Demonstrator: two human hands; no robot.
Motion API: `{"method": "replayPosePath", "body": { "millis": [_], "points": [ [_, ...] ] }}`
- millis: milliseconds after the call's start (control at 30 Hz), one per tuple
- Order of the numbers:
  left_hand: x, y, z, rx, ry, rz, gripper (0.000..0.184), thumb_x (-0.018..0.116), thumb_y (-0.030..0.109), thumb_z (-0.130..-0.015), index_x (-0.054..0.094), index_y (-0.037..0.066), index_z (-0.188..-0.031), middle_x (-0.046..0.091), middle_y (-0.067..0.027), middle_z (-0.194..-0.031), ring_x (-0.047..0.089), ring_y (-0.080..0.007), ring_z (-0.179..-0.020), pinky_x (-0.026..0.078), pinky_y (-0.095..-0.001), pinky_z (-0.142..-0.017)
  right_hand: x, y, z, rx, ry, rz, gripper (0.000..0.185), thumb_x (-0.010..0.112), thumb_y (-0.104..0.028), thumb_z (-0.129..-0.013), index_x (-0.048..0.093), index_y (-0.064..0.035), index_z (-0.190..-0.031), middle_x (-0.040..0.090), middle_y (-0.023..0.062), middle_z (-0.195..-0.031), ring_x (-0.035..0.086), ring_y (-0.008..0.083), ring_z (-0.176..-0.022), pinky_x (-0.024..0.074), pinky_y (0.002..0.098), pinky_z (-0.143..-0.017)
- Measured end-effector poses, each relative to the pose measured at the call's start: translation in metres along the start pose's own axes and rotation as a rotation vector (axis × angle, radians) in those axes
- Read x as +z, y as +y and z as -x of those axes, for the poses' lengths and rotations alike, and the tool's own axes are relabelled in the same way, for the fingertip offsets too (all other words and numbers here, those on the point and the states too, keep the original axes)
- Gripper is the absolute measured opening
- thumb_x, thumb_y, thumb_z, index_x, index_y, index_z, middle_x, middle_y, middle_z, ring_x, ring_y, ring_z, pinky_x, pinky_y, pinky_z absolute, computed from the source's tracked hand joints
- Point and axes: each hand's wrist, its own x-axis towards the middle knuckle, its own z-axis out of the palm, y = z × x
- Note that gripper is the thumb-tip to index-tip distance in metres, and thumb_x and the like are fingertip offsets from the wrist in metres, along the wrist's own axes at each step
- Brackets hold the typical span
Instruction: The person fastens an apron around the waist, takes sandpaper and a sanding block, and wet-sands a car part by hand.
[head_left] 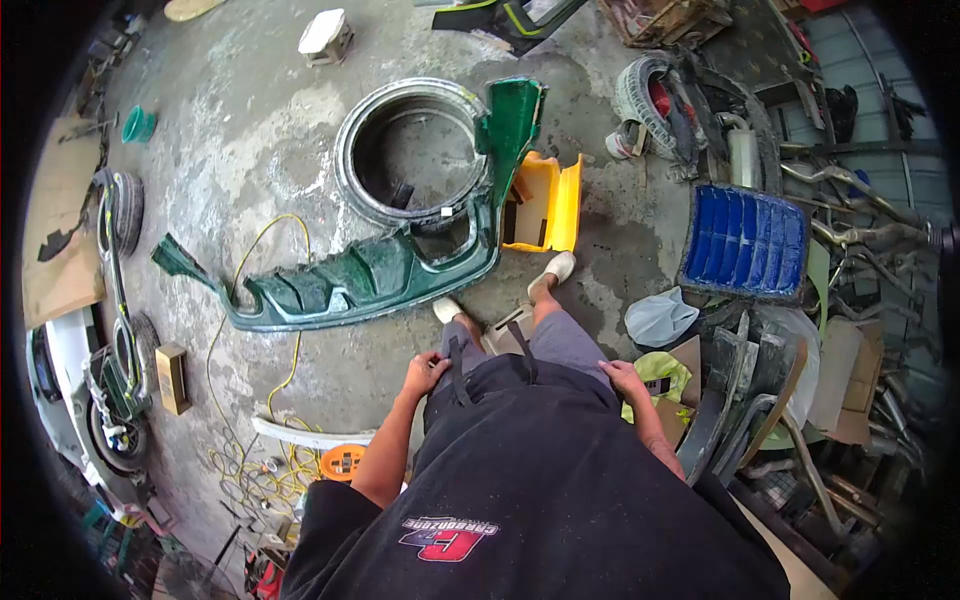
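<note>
My left hand [427,372] is closed at the left side of my grey shorts [570,352], its fingers pinching the cloth. On the other side, my right hand [623,378] has its thumb and fingers on the shorts' fabric, closed on it. In front of my feet lies a dark green car bumper diffuser [365,280], its right end rising upward. It leans against a large tire [350,150] lying flat. A yellow plastic container [567,205] sits on its side behind the diffuser's right end. Neither hand touches these parts.
A yellow cable [296,355] and an orange reel [342,462] lie at my left. A cardboard box [172,380], a green bucket [139,125] and a white stool [326,38] stand on the concrete. To my right are a blue louvred panel [745,240], bags and piled metal parts.
</note>
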Motion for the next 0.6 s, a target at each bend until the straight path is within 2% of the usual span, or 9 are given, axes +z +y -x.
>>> {"method": "replayPosePath", "body": {
  "millis": [33, 100, 133, 233, 267, 333, 367, 467, 600],
  "points": [
    [-0.001, 0.002, -0.008, -0.007, 0.061, -0.035, 0.036, 0.068, 0.036, -0.086, 0.068, 0.000, -0.089, 0.069, -0.0172, -0.079, 0.068, -0.0295, -0.077, 0.051, -0.0397, -0.071, 0.000, 0.002, -0.002, -0.007, 0.015, -0.018, 0.053, 0.070, -0.045, -0.086, 0.068, 0.0051, -0.103, 0.071, 0.0128, -0.091, 0.065, 0.0173, -0.084, 0.0514, 0.0335, -0.076],
    [0.002, -0.011, -0.028, -0.122, 0.037, -0.040, 0.038, 0.061, 0.037, -0.091, 0.067, 0.000, -0.088, 0.069, -0.0174, -0.076, 0.069, -0.0296, -0.075, 0.052, -0.0403, -0.070, -0.001, -0.001, -0.010, -0.276, 0.224, -0.200, 0.038, 0.070, -0.038, -0.087, 0.067, 0.0005, -0.087, 0.062, -0.0009, -0.073, 0.053, 0.0102, -0.067, 0.0444, 0.0289, -0.060],
    [0.005, -0.013, -0.035, -0.309, -0.060, 0.056, 0.041, 0.059, 0.039, -0.091, 0.068, -0.001, -0.087, 0.070, -0.0159, -0.076, 0.070, -0.0295, -0.076, 0.052, -0.0414, -0.070, -0.001, -0.003, -0.010, -0.414, 0.296, -0.170, 0.035, 0.069, -0.034, -0.088, 0.067, 0.0001, -0.083, 0.062, -0.0004, -0.071, 0.054, 0.0110, -0.065, 0.0436, 0.0302, -0.058],
    [0.027, -0.076, -0.064, -0.155, -0.155, -0.167, 0.053, 0.056, 0.049, -0.089, 0.063, 0.006, -0.117, 0.070, -0.0185, -0.102, 0.069, -0.0326, -0.093, 0.052, -0.0447, -0.084, -0.005, -0.020, -0.020, -0.327, 0.203, 0.022, 0.057, 0.064, -0.055, -0.084, 0.068, 0.0016, -0.084, 0.065, 0.0146, -0.074, 0.059, 0.0168, -0.071, 0.0483, 0.0391, -0.067],
    [0.024, -0.033, -0.061, -0.298, -0.173, -0.259, 0.059, 0.056, 0.058, -0.086, 0.067, 0.007, -0.113, 0.071, -0.0176, -0.098, 0.067, -0.0342, -0.096, 0.050, -0.0467, -0.087, -0.007, -0.019, -0.033, -0.261, 0.128, 0.090, 0.061, 0.065, -0.059, -0.082, 0.071, 0.0016, -0.089, 0.069, 0.0181, -0.082, 0.064, 0.0227, -0.078, 0.0500, 0.0412, -0.071],
    [0.032, -0.011, -0.066, -0.429, -0.392, -0.138, 0.070, 0.057, 0.072, -0.079, 0.073, 0.005, -0.090, 0.071, -0.0136, -0.076, 0.070, -0.0245, -0.070, 0.054, -0.0376, -0.065, 0.000, 0.003, -0.084, -0.191, 0.230, 0.282, 0.068, 0.068, -0.063, -0.076, 0.071, 0.0010, -0.097, 0.070, 0.0210, -0.096, 0.067, 0.0339, -0.091, 0.0518, 0.0434, -0.083],
    [0.043, -0.018, -0.072, -0.475, -0.472, -0.150, 0.070, 0.060, 0.072, -0.078, 0.073, 0.004, -0.090, 0.070, -0.0115, -0.073, 0.066, -0.0194, -0.057, 0.052, -0.0333, -0.055, -0.007, -0.005, -0.084, -0.146, 0.198, 0.344, 0.071, 0.069, -0.065, -0.074, 0.070, 0.0006, -0.101, 0.070, 0.0213, -0.101, 0.066, 0.0368, -0.096, 0.0517, 0.0437, -0.086],
    [0.067, -0.016, -0.066, -0.186, -0.343, -0.269, 0.063, 0.069, 0.067, -0.074, 0.069, 0.005, -0.086, 0.070, -0.0102, -0.077, 0.068, -0.0227, -0.071, 0.054, -0.0377, -0.066, -0.032, -0.041, -0.089, -0.145, 0.078, 0.319, 0.073, 0.070, -0.067, -0.071, 0.068, -0.0068, -0.112, 0.062, 0.0211, -0.120, 0.057, 0.0351, -0.116, 0.0459, 0.0413, -0.098],
    [0.101, -0.022, -0.069, -0.219, -0.275, -0.154, 0.052, 0.070, 0.059, -0.077, 0.070, 0.008, -0.090, 0.071, -0.0110, -0.087, 0.068, -0.0226, -0.082, 0.053, -0.0392, -0.075, -0.043, -0.040, -0.158, -0.419, -0.248, 0.496, 0.044, 0.072, -0.052, -0.076, 0.072, -0.0132, -0.096, 0.069, 0.0162, -0.097, 0.065, 0.0337, -0.099, 0.0503, 0.0434, -0.088]
  ]
}}
